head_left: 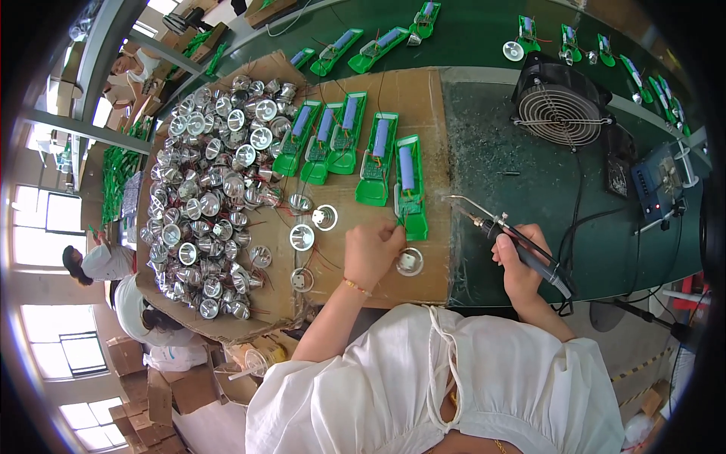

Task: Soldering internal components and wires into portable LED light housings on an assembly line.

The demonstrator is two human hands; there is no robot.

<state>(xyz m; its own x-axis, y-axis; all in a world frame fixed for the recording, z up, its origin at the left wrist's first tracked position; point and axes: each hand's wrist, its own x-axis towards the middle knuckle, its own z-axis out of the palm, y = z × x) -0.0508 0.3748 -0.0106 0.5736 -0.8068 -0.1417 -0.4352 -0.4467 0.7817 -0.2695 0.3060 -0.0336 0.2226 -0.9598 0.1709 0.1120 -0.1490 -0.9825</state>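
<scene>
My right hand [522, 261] grips a soldering iron [533, 257] with a thin metal feed tube along it; its tip points left, toward the nearest green housing. My left hand [372, 253] is closed in a pinch at the lower end of that green housing [413, 219], which carries a blue cylindrical battery [407, 168] and a small circuit board. What the fingertips hold is too small to make out. Just below them lies a silvery reflector cup [410, 262] with a white middle. More green housings [376, 160] lie in a row to the left on the cardboard [344, 227].
A big heap of reflector cups [204, 197] fills the cardboard tray at left. A black fan with a wire grille [560, 113] stands at the back right, beside a blue control box [658, 185]. Other green housings [378, 49] lie along the far green surface. Co-workers sit at left.
</scene>
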